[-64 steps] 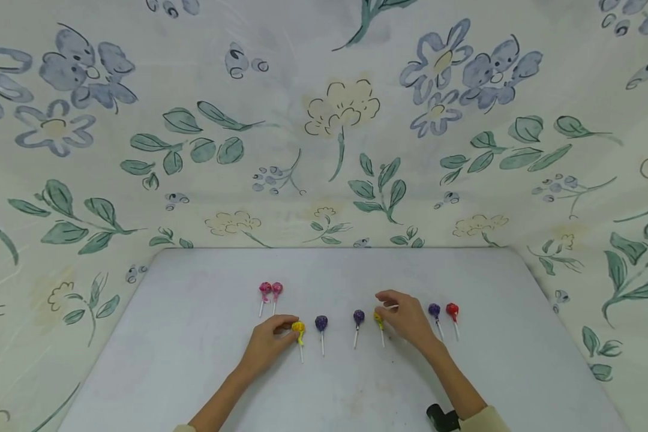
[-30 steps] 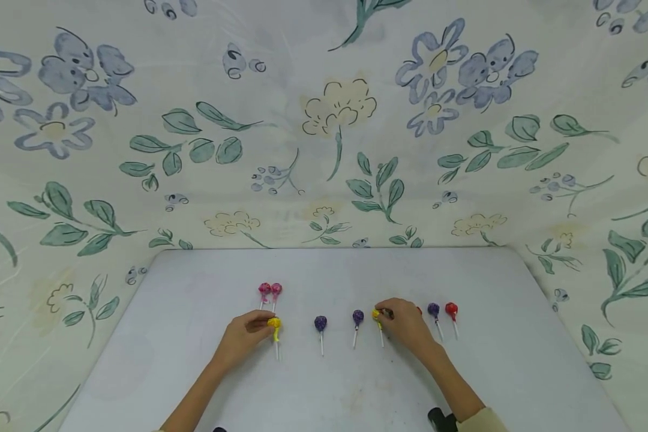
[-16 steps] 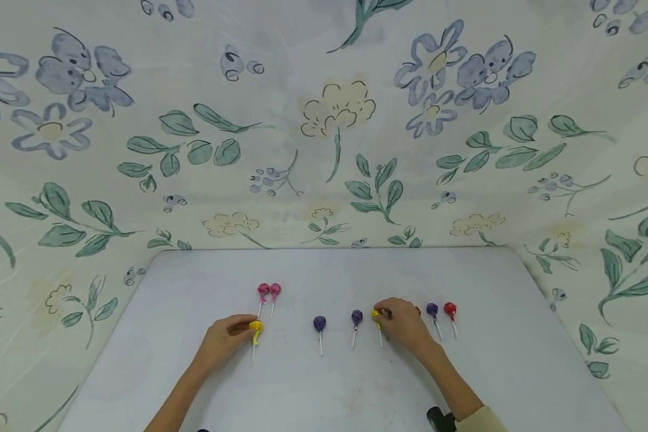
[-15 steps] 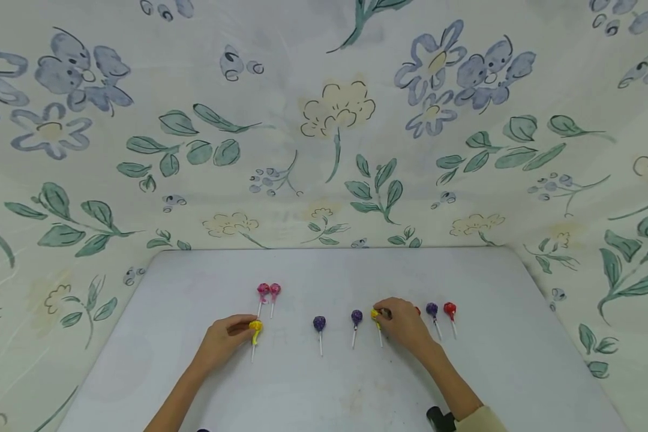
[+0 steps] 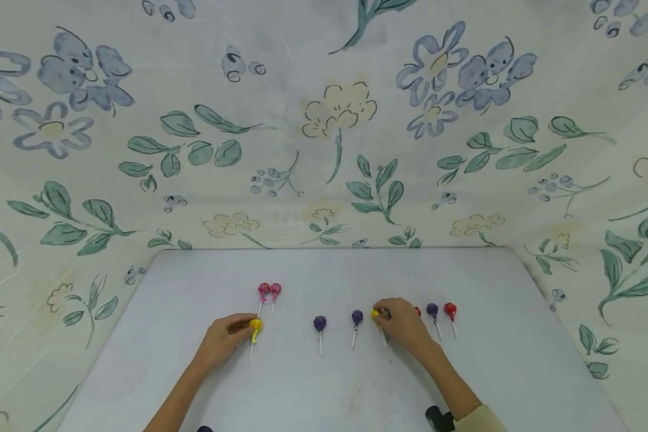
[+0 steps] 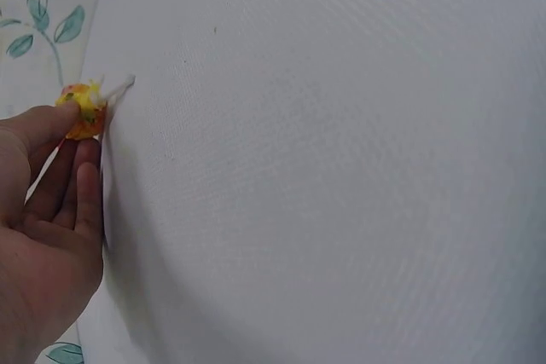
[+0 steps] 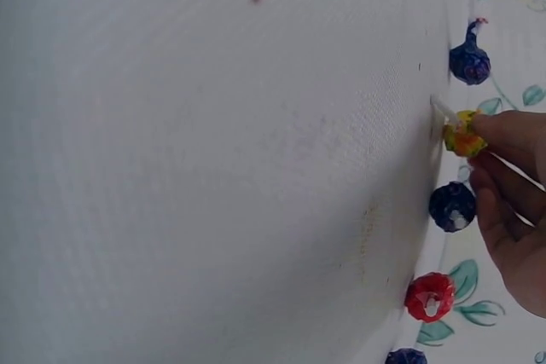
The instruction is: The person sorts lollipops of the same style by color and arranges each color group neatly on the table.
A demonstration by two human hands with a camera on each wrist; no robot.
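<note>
My left hand pinches a yellow-wrapped lollipop by its head, just in front of a pair of pink lollipops. Its white stick points back toward me. In the left wrist view, thumb and fingers hold the yellow lollipop close over the white surface. Farther right, my right hand has thumb and fingers on the head of another yellow lollipop. The right wrist view shows this yellow lollipop between thumb and fingertip, beside a dark blue one.
Two purple lollipops stand between the hands, one at centre and one near my right hand. Beyond that hand lie a purple and a red lollipop; another red one is mostly hidden. A black object sits by the right sleeve.
My left hand has carried its yellow lollipop left, from beside the centre purple one to below the pink pair. My right hand has closed on its yellow lollipop, whose stick has swung slightly right.
</note>
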